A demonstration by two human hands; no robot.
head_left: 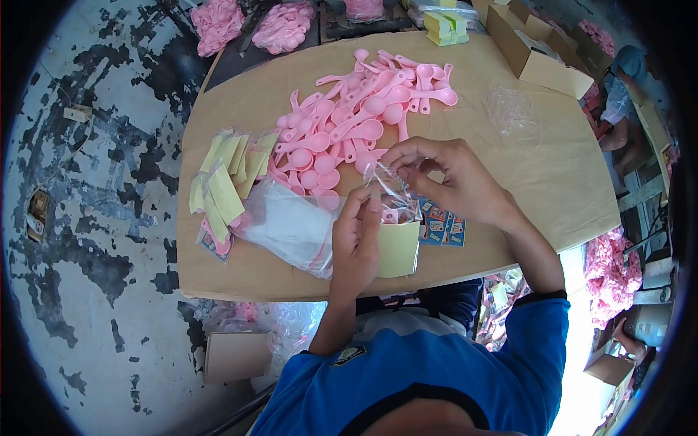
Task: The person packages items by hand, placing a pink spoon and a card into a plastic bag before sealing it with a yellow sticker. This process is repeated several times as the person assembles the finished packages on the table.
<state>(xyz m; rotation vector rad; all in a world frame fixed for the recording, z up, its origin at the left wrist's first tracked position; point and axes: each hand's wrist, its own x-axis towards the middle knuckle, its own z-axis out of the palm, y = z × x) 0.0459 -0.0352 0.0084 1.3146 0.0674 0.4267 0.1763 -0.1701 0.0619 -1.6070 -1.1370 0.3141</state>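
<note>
The clear plastic bag (389, 186) is held up between both hands near the centre of the frame, just below the heap of pink measuring spoons (371, 109) and above the near edge of the worktop (509, 189). The left hand (356, 236) is nearly closed, with its thumb and fingers pinching the bag's left side; the right hand (454, 178) is loosely curled, and its thumb and fingertips nip the film at the top. The bag should weigh very little and feel limp and slippery, creasing at a light touch, so its thin film could stretch or tear under a hard pull. The pale yellow card (398, 249) at its lower end looks stiffer and likely gives a steadier grip along its edge, though a tight squeeze could bend it. As for looks, the film is shiny and crumpled, with bright glints across it; something pink shows through just above the card, too covered to make out fully. The card itself is plain and roughly square. Blue printed cards (443, 224) lie just right of the bag, a pile of flat translucent bags (294, 218) sits to the left, and yellow-carded packets (225, 192) are heaped farther left.
</note>
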